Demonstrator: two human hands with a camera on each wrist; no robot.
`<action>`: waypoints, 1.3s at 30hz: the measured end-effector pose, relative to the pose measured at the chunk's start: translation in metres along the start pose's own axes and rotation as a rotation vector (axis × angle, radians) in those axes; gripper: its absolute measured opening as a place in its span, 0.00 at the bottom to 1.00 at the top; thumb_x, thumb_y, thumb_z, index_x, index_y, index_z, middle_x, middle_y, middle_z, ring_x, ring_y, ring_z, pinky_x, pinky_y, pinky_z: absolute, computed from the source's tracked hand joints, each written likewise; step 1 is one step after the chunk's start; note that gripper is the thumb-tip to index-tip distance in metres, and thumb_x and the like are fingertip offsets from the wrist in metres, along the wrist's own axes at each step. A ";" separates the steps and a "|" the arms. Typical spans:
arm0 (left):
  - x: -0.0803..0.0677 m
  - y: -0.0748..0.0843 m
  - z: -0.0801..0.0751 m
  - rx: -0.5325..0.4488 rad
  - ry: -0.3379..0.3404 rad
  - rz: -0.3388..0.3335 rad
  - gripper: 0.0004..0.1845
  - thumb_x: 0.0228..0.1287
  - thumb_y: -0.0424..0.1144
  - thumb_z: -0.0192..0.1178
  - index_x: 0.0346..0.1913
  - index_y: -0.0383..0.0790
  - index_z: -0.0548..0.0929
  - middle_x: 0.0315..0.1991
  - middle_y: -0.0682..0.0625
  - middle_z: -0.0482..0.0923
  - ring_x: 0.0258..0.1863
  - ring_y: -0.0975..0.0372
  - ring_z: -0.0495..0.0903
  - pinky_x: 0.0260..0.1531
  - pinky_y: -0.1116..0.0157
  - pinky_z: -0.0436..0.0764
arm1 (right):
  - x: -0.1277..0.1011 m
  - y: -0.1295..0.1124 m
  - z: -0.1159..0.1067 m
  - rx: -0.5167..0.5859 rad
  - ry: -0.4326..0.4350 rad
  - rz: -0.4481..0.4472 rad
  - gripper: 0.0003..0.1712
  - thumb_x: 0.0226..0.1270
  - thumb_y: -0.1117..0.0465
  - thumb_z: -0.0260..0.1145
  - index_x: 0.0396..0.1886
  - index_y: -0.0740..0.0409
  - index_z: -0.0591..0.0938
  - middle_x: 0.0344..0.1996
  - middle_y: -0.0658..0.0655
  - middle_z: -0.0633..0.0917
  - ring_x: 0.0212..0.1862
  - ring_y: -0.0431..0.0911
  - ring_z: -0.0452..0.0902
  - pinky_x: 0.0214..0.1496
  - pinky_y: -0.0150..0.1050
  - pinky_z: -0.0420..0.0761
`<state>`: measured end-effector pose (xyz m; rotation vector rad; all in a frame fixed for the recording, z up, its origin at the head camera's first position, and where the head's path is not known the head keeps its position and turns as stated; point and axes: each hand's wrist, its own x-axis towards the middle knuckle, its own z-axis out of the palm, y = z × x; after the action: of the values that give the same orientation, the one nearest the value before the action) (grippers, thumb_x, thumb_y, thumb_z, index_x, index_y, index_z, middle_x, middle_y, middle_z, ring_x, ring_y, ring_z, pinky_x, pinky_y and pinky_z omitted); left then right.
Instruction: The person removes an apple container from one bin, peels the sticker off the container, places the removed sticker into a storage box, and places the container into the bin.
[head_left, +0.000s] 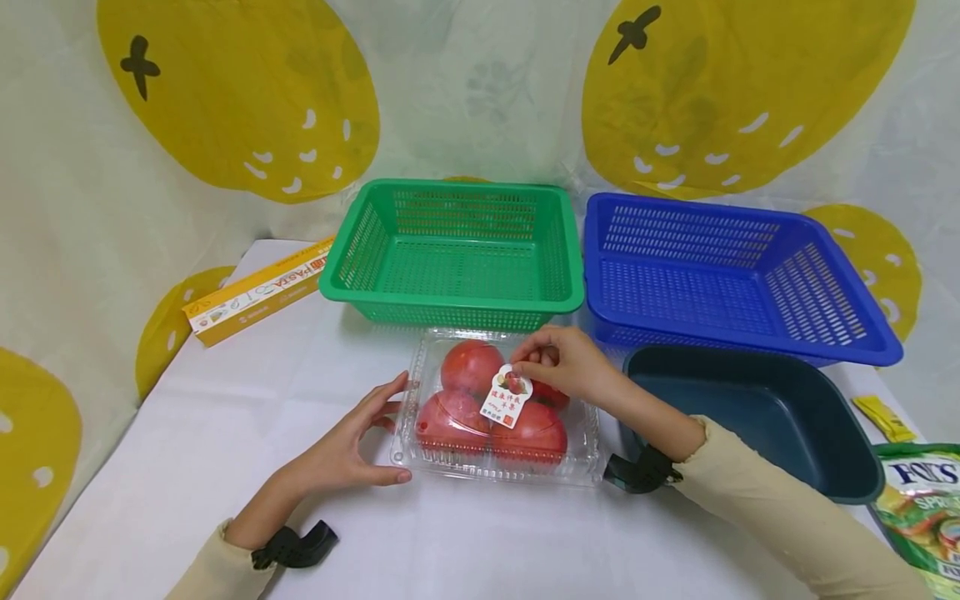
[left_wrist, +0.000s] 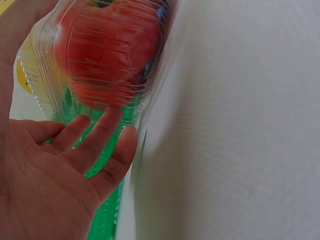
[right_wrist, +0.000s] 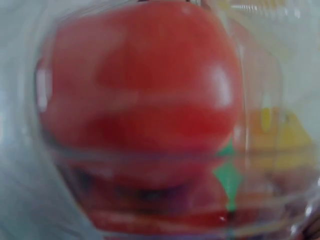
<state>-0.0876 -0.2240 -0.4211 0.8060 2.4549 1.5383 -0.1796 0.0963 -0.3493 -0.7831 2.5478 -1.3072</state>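
Clear plastic clamshell of red tomatoes (head_left: 497,410) sits mid-counter, near front edge, lid closed, both baskets empty; work looks barely begun. Left hand (head_left: 352,443) open, fingers against its left side. Right hand (head_left: 564,364) pinches the label. Left wrist view shows splayed fingers (left_wrist: 102,131); right wrist only blurred tomato.

A green slotted plastic basket (head_left: 453,250) and a blue slotted plastic basket (head_left: 731,271) sit side by side behind a dark teal tub (head_left: 757,417); a yellow pasta box (head_left: 258,292) lies left.
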 end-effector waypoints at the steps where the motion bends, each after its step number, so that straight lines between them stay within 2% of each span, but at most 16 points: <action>1: 0.000 0.000 0.000 -0.001 -0.001 0.000 0.59 0.46 0.37 0.78 0.78 0.43 0.50 0.71 0.43 0.59 0.62 0.61 0.70 0.55 0.65 0.76 | 0.000 0.000 0.000 -0.009 0.003 -0.013 0.03 0.59 0.71 0.71 0.33 0.67 0.86 0.25 0.53 0.75 0.24 0.40 0.65 0.24 0.29 0.65; 5: 0.001 0.001 -0.001 -0.002 -0.002 -0.001 0.59 0.46 0.37 0.78 0.78 0.42 0.50 0.71 0.43 0.59 0.62 0.62 0.69 0.55 0.65 0.76 | 0.000 -0.002 0.001 -0.044 0.002 -0.052 0.02 0.61 0.72 0.68 0.33 0.68 0.84 0.24 0.53 0.74 0.24 0.40 0.64 0.25 0.29 0.65; 15: 0.000 0.002 -0.001 0.003 0.009 -0.009 0.59 0.46 0.37 0.78 0.78 0.43 0.50 0.70 0.43 0.60 0.59 0.61 0.71 0.54 0.65 0.76 | -0.002 -0.007 0.003 -0.076 -0.005 -0.059 0.03 0.65 0.70 0.65 0.33 0.67 0.82 0.26 0.53 0.72 0.27 0.42 0.65 0.27 0.30 0.66; 27: 0.000 0.003 0.000 -0.011 0.007 -0.037 0.58 0.46 0.38 0.78 0.78 0.48 0.51 0.71 0.46 0.59 0.59 0.61 0.70 0.55 0.65 0.76 | -0.006 -0.004 -0.004 0.086 -0.100 0.010 0.06 0.70 0.67 0.62 0.39 0.68 0.80 0.30 0.55 0.72 0.31 0.45 0.65 0.29 0.30 0.66; 32: 0.001 0.003 0.001 -0.007 0.007 -0.028 0.59 0.46 0.39 0.78 0.78 0.48 0.51 0.71 0.46 0.59 0.58 0.61 0.71 0.55 0.66 0.76 | -0.010 -0.003 -0.007 0.125 -0.111 0.012 0.06 0.70 0.67 0.62 0.39 0.68 0.79 0.31 0.55 0.73 0.31 0.45 0.65 0.28 0.30 0.66; 39: 0.000 0.002 0.001 0.010 0.009 -0.021 0.59 0.45 0.38 0.78 0.78 0.45 0.51 0.71 0.45 0.59 0.59 0.62 0.71 0.54 0.65 0.76 | -0.013 0.000 -0.009 0.186 -0.146 -0.009 0.05 0.71 0.68 0.61 0.40 0.67 0.79 0.34 0.55 0.75 0.33 0.44 0.69 0.32 0.28 0.71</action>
<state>-0.0868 -0.2227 -0.4193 0.7742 2.4721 1.5269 -0.1717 0.1098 -0.3454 -0.8208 2.2750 -1.4089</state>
